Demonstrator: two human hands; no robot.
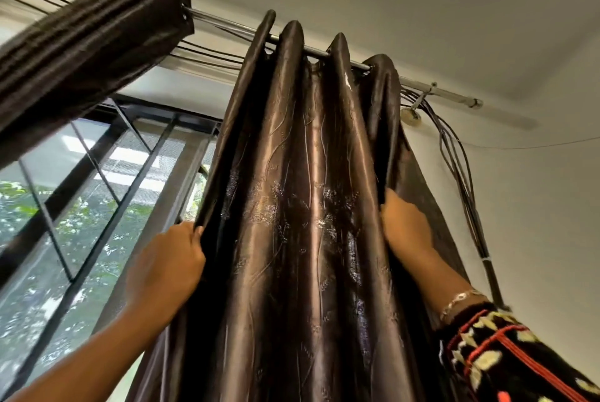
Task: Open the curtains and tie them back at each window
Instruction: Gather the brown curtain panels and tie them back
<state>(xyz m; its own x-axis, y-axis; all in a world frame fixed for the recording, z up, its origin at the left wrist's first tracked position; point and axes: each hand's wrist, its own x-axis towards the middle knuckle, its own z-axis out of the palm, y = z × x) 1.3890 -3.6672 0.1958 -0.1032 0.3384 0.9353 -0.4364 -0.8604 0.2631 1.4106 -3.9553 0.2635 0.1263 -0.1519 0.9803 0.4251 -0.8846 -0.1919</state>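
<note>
Between the hands, the brown curtain [292,190] is hanging gathered from the rod [224,21] above them. The left hand [168,262] is gripping its window-side edge, and the right hand [406,226] is clutching its outer fold. Up left of both, a second curtain [91,41] is hanging bunched.

Glossy brown curtain [305,180] hangs bunched in folds on its rod [422,85].
</note>
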